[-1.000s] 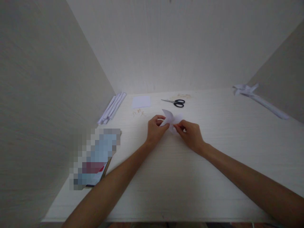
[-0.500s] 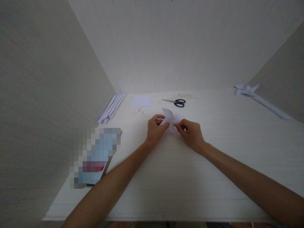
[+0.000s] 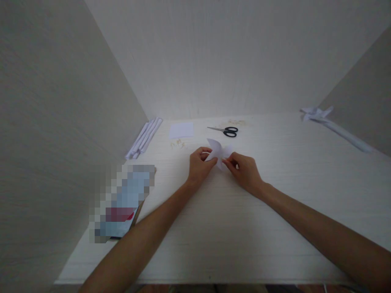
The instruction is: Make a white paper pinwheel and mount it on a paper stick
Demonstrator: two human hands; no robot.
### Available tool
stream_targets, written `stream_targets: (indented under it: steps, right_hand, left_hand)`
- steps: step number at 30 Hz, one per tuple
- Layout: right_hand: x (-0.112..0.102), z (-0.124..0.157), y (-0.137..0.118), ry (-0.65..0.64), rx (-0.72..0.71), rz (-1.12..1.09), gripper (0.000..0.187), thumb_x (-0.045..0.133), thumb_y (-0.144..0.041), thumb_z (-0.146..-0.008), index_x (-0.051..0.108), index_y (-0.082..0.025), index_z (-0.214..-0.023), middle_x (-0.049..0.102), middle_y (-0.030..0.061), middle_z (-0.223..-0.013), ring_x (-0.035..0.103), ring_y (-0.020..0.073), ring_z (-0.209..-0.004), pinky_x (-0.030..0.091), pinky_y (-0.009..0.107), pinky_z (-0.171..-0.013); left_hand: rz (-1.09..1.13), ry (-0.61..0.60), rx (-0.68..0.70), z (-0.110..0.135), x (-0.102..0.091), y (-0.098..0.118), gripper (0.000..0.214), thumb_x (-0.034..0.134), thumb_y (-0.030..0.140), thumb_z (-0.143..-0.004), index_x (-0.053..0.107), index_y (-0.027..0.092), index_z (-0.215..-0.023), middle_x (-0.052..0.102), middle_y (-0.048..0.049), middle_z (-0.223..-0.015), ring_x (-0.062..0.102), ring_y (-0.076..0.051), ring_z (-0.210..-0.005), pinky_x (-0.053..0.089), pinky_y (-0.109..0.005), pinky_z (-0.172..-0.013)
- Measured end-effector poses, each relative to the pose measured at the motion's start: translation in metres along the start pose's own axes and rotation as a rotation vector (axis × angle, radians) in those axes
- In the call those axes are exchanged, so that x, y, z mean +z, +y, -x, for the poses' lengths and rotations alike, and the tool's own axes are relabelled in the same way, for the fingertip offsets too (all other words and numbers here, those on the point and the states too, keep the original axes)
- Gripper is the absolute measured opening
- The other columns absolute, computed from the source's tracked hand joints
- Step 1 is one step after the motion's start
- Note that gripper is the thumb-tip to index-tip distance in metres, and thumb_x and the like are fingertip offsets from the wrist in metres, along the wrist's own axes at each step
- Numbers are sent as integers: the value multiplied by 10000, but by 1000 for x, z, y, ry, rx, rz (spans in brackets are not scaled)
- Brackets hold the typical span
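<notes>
One folded white paper point(image 3: 215, 147) mid-frame, left hand point(image 3: 199, 165) holding it, right hand point(image 3: 243, 169) pinched narrow against it, scissors point(image 3: 226, 130) above.

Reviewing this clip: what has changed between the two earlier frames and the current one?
Nothing visibly changed: no clear movement, and nothing was taken hold of or let go. The left hand still holds the paper pinwheel, with the right hand pinched at its side. The scissors, paper sheet and paper rolls stayed put.
</notes>
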State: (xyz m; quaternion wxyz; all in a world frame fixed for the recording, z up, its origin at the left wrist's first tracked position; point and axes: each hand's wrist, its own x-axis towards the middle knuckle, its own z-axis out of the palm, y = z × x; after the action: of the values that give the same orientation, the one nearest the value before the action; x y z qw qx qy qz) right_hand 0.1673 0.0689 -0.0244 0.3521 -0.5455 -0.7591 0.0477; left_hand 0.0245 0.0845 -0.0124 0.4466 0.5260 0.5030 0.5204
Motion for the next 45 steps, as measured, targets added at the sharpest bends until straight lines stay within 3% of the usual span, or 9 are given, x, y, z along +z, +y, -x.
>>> stream_targets:
  steps: [13, 19, 25, 34, 41, 45]
  right_hand:
    - [-1, -1, -2, -6, -7, -25, 227, 484, -316, -781, 508, -167, -613, 568, 17, -547, 470, 112, -470, 305, 217, -477]
    - [-3, -1, -4, -51, 30, -3, 325, 419, -340, -817, 494, -165, -554, 544, 19, -478, 469, 114, -428, 289, 221, -453]
    - [-2, 0, -3, 0, -55, -1, 261, 474, -315, -786, 498, -164, -574, 545, 10, -520, 450, 102, -456, 306, 214, -475]
    - [-1, -2, -3, -74, 15, 28, 364, 408, -346, -825, 480, -163, -519, 512, 9, -449, 429, 102, -412, 273, 222, -453]
    - [-2, 0, -2, 24, -57, -1, 287, 503, -327, -773, 541, -158, -544, 561, 16, -506, 461, 103, -450, 307, 213, -463]
    - [-2, 0, -2, -2, -61, -48, 250, 497, -298, -777, 604, -159, -599, 612, 37, -558, 512, 120, -485, 341, 220, -483]
  left_hand:
    - [2, -24, 23, -1, 0, -1, 222, 609, 137, -524, 516, 152, -725, 603, 29, -554, 539, -96, -470, 386, -190, -451]
    - [-60, -22, 67, 0, 0, -2, 202, 606, 136, -530, 522, 153, -713, 595, 29, -545, 545, -99, -481, 394, -193, -462]
    - [-103, -21, 114, 2, 2, -1, 178, 592, 111, -536, 529, 149, -699, 601, 19, -575, 560, -101, -513, 405, -194, -486]
    - [-137, -9, 108, 2, 1, 0, 181, 587, 118, -543, 528, 149, -712, 605, 15, -576, 566, -111, -518, 408, -202, -486]
    - [-152, -20, 130, 2, 2, 0, 170, 583, 126, -549, 531, 150, -709, 606, 8, -591, 565, -108, -530, 395, -191, -476]
    - [-179, -1, 142, 3, 2, -2, 178, 577, 118, -544, 534, 155, -712, 604, 13, -592, 561, -106, -529, 391, -188, -472]
